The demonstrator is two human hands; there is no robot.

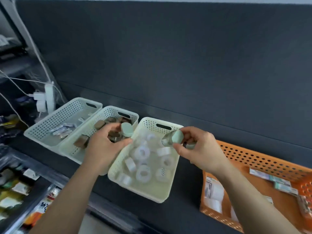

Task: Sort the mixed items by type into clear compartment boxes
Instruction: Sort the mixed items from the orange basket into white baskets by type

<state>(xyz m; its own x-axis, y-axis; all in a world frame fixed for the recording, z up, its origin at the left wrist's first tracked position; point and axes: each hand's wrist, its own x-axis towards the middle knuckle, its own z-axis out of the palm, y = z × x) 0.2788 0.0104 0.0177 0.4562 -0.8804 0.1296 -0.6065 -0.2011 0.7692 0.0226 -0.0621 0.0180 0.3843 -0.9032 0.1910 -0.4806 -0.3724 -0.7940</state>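
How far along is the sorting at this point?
Done: sachets in the left white basket, brown-lidded jars in the middle basket, tape rolls in the right white basket. In hand: the left hand grips a green-lidded jar, the right hand a second green-lidded jar. Left: packets lying in the orange basket.

Your left hand (104, 146) reaches toward 1 o'clock, fingers curled round a green-lidded jar (127, 130). Your right hand (202, 149) reaches toward 11 o'clock, thumb and fingers pinching a second jar (173, 139).
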